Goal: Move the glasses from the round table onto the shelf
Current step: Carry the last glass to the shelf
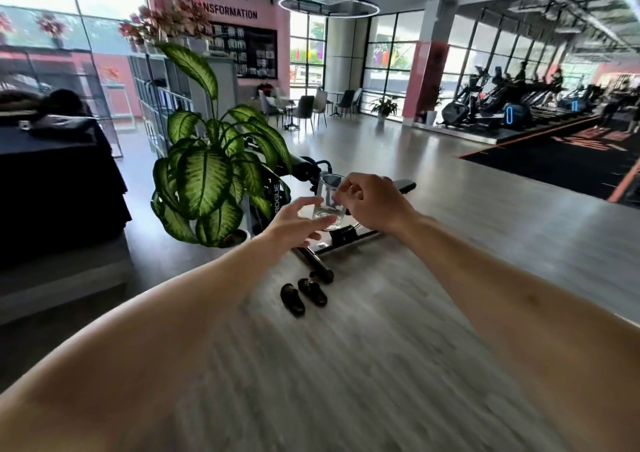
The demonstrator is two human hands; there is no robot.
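Note:
A clear drinking glass (327, 202) is held up in the air in front of me, upright. My right hand (372, 204) pinches its rim and upper side from the right. My left hand (294, 225) reaches in from the left with fingers spread under and beside the glass base, touching or nearly touching it. No round table is in view. A grey shelf unit (162, 81) with open compartments stands at the back left, behind the plant.
A large potted plant (211, 174) stands just left of my hands. A black exercise machine (332, 240) and a pair of black sandals (304, 294) lie on the floor ahead. A dark counter (52, 181) is at left. Chairs, tables and treadmills stand far back.

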